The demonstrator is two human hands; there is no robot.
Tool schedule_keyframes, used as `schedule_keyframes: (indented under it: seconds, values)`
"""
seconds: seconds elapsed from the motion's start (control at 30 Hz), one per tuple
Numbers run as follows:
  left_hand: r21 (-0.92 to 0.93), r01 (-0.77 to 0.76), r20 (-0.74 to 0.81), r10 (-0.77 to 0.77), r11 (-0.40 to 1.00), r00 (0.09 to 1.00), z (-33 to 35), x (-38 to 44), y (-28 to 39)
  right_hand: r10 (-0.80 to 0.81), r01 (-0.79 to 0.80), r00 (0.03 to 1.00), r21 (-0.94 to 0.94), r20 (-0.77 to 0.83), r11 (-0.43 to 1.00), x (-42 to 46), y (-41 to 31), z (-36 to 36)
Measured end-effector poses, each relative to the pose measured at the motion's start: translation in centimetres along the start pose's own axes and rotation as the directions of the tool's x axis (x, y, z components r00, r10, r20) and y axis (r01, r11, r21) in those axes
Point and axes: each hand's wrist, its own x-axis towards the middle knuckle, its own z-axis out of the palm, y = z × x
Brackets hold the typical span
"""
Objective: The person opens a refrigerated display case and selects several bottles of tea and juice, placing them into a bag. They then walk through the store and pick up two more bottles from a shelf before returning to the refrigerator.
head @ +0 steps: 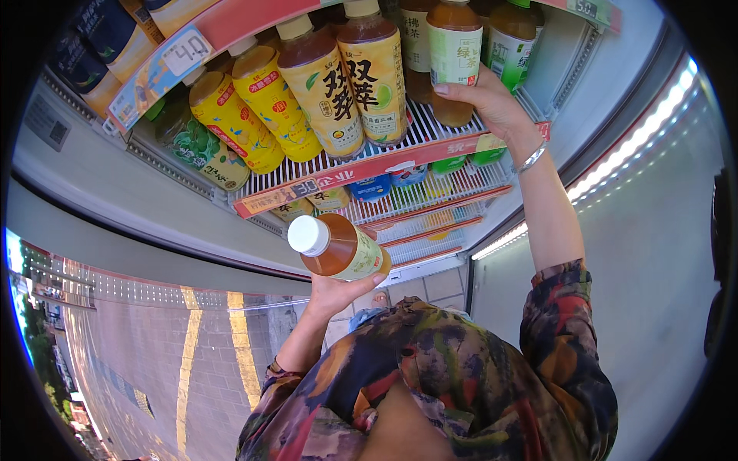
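Observation:
My left hand (337,293) grips a plastic bottle of amber tea (334,245) with a white cap and a pale green label. It is held tilted in front of my body, below the shelf's front edge. At the right of the wire shelf (419,129), my right hand (500,106) is wrapped around the lower part of a similar tea bottle (455,55), thumb across its front. That bottle stands nearly upright; whether its base touches the shelf cannot be told. A dark tea bottle (417,52) is partly hidden behind it, and a green-labelled bottle (513,43) stands to the right.
Yellow-labelled drink bottles (320,92) and a green-labelled bottle (199,141) line the shelf's left side. Red price strips (369,167) edge the shelves. Lower racks (426,201) hold more drinks. An open glass cooler door (628,276) stands at right; tiled floor (444,285) lies below.

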Motion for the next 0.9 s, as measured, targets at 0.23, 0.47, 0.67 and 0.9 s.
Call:
schedule_keyframes:
  seconds: [0.23, 0.47, 0.67, 0.9]
  values:
    - [-0.049, 0.011, 0.045, -0.009, 0.999, 0.999, 1.9, 1.9, -1.0, 0.006, -0.003, 0.999, 0.063, -0.041, 0.998, 0.0, 0.1, 2.1]
    - [-0.002, 0.016, 0.091, -0.016, 1.000, 0.996, 3.3, 2.7, -1.2, -0.071, 0.067, 0.997, 0.172, 0.020, 0.983, 0.1, 0.5, 3.3]
    - [0.020, -0.005, 0.079, 0.003, 1.000, 0.997, 2.8, 2.7, -0.7, -0.085, 0.102, 0.995, 0.519, -0.055, 0.849, -0.6, 0.4, 1.9]
    - [0.104, 0.023, 0.066, -0.030, 0.994, 0.997, 2.2, 1.7, -0.4, -0.465, 0.461, 0.798, -0.110, -0.383, 0.881, 5.9, -3.6, 0.9]
